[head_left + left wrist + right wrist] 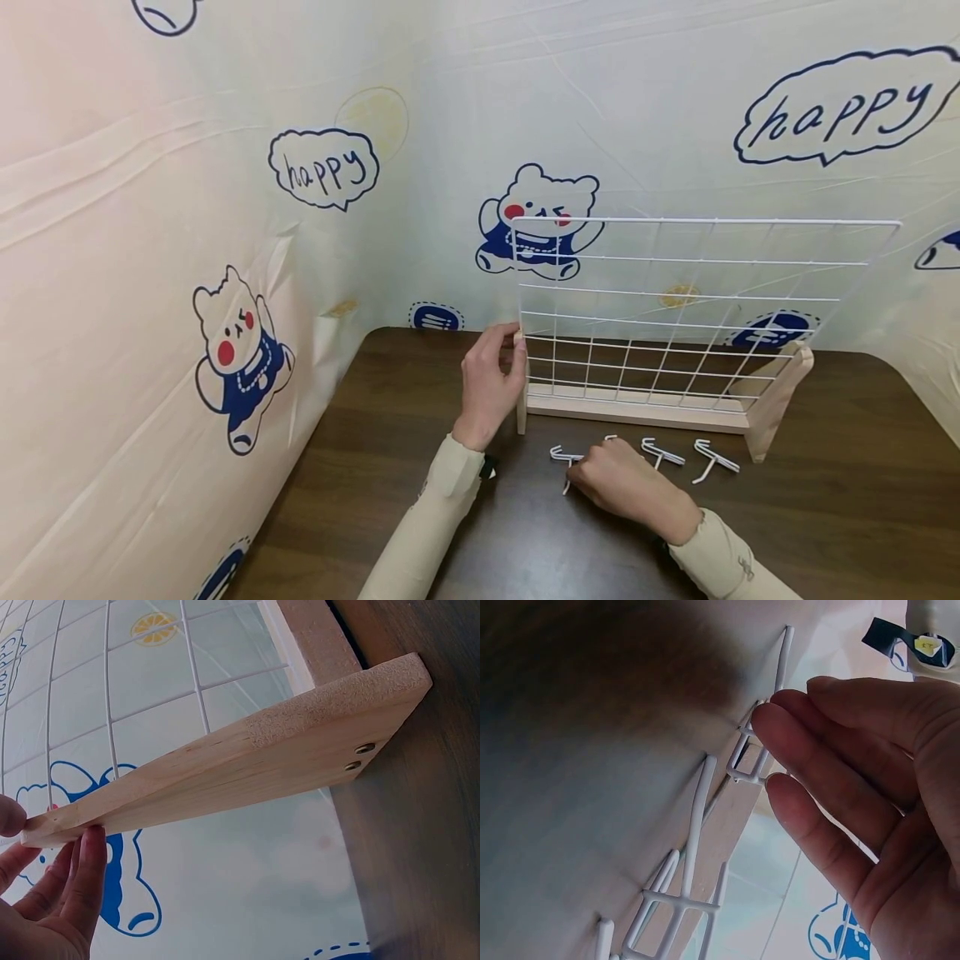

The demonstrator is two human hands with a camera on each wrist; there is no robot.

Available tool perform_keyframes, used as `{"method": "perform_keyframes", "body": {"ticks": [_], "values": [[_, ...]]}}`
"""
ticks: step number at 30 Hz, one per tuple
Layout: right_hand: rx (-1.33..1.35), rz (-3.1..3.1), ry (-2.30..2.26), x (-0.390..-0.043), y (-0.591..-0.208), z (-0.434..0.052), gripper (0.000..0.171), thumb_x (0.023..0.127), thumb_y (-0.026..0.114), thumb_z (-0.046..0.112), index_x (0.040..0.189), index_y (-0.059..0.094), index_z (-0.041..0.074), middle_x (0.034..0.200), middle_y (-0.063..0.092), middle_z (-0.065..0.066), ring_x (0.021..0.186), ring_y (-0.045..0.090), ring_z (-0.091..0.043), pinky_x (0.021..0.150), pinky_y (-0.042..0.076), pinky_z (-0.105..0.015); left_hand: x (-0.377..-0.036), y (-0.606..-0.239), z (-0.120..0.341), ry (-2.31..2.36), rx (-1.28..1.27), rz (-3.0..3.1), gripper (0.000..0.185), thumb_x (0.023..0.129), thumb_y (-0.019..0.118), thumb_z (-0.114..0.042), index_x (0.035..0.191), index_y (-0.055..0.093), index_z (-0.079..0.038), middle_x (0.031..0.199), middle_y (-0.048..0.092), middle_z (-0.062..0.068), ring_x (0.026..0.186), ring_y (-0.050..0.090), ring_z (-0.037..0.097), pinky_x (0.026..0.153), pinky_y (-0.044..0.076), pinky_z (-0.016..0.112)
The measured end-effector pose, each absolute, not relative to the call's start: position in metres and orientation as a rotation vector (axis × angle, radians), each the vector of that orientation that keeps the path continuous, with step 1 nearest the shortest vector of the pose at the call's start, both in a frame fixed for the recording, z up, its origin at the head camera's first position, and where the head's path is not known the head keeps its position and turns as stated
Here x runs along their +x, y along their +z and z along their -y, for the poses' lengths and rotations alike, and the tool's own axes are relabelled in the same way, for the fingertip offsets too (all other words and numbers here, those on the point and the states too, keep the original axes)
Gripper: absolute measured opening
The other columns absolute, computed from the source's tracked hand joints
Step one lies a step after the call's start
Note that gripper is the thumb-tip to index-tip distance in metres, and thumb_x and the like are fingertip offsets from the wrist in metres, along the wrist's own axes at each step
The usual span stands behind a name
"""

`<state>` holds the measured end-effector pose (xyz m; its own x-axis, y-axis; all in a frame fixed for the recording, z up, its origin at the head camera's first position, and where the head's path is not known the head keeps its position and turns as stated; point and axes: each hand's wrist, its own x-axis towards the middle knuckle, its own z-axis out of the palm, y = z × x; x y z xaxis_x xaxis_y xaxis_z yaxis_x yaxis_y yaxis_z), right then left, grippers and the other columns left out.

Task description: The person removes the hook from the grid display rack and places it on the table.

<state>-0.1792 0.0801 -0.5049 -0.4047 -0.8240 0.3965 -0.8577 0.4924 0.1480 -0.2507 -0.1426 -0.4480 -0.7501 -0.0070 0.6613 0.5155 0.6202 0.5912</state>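
A white wire grid panel (660, 325) leans back on a wooden stand with two side pieces. My left hand (491, 379) pinches the upper end of the left wooden side piece (247, 757) between thumb and fingertips. My right hand (633, 483) is low over the table among several white metal hooks. Its fingertips are at the leftmost hook (566, 456), touching it or just beside it. In the right wrist view, the fingers are extended and slightly bent, partly covering that hook (746, 761). Another double-pronged hook (679, 900) stands nearer the camera.
Two hooks (714, 458) lie to the right of my right hand, and another is mostly hidden behind it. The right wooden side piece (780, 400) stands on the dark wood table (360, 467). Printed cloth (135, 333) hangs along the left and behind.
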Motion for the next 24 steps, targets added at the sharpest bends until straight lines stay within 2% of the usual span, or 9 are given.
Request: {"method": "perform_keyframes", "body": {"ticks": [6, 14, 24], "values": [[1.395, 2.291, 0.192, -0.179, -0.505, -0.082, 0.032, 0.076, 0.086, 0.018, 0.064, 0.058, 0.026, 0.053, 0.058, 0.012, 0.044, 0.054, -0.011, 0.044, 0.035, -0.031, -0.252, -0.449, 0.142, -1.063, -0.409, 2.205, 0.023, 0.103, 0.062, -0.018, 0.124, 0.068, -0.010, 0.114, 0.074, 0.007, 0.089, 0.076, 0.016, 0.074, 0.064, 0.024], [1.356, 2.338, 0.292, -0.180, -0.496, -0.086, 0.028, 0.081, 0.085, 0.020, 0.071, 0.060, 0.026, 0.063, 0.065, 0.018, 0.053, 0.061, -0.002, 0.045, 0.043, -0.026, -0.252, -0.449, 0.146, -1.055, -0.412, 2.213, 0.026, 0.102, 0.064, -0.017, 0.127, 0.067, -0.009, 0.114, 0.073, 0.008, 0.095, 0.074, 0.018, 0.074, 0.064, 0.024], [1.365, 2.366, 0.299, -0.184, -0.490, -0.089, 0.027, 0.083, 0.085, 0.021, 0.073, 0.060, 0.026, 0.065, 0.065, 0.018, 0.054, 0.058, 0.000, 0.045, 0.038, -0.023, -0.253, -0.450, 0.149, -1.046, -0.396, 2.197, 0.026, 0.101, 0.066, -0.016, 0.126, 0.068, -0.009, 0.114, 0.074, 0.008, 0.091, 0.075, 0.018, 0.073, 0.065, 0.025]]}}
